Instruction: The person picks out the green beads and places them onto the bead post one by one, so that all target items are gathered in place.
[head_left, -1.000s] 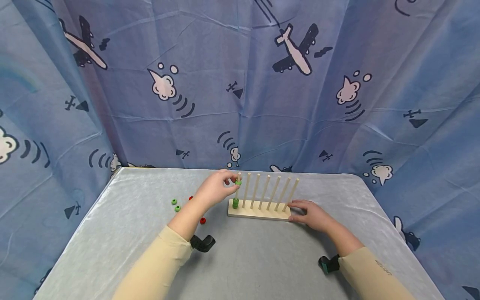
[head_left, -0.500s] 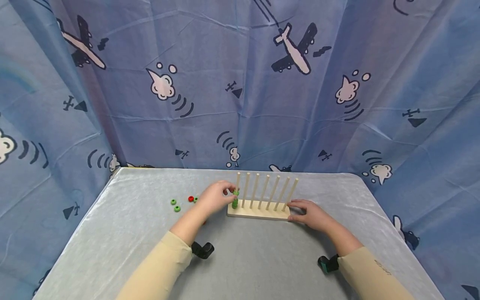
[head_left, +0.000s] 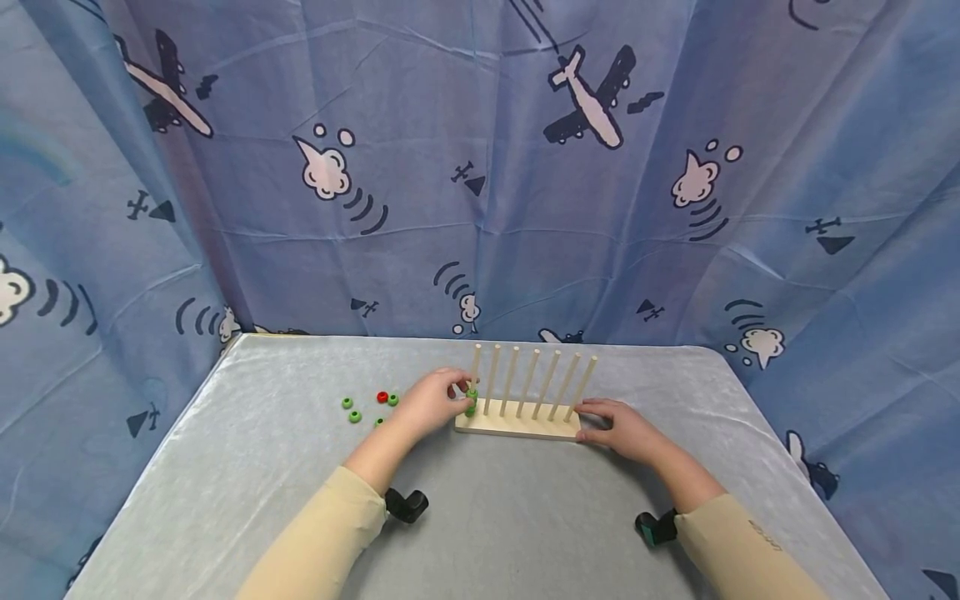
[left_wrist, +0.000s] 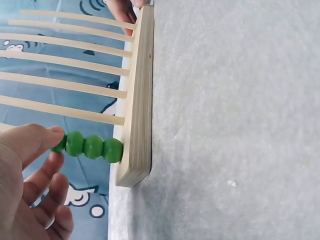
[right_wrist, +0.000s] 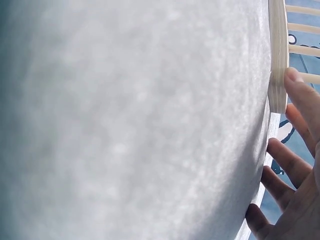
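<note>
A wooden peg rack (head_left: 517, 429) with several upright pegs stands on the table. On its leftmost peg, three green beads (left_wrist: 93, 146) are stacked from the base up. My left hand (head_left: 431, 402) pinches one more green bead (left_wrist: 59, 145) between thumb and index finger, threaded on that peg right above the stack. The other left fingers are loosely bent. At the opposite end of the rack, my right hand (head_left: 618, 427) holds the base, thumb (right_wrist: 294, 76) on the front and index finger round the end. Its remaining fingers spread toward the cloth.
Left of the rack lie loose green beads (head_left: 355, 416) and a red bead (head_left: 382, 397), one partly behind my left forearm. A pale cloth covers the table (head_left: 525, 517). Behind it hangs a blue curtain (head_left: 420, 167) with airplane prints.
My left hand has slid the green bead down the leftmost peg, from near its top to the stack. A red bead has gone out of sight behind the left arm. The right hand stays put.
</note>
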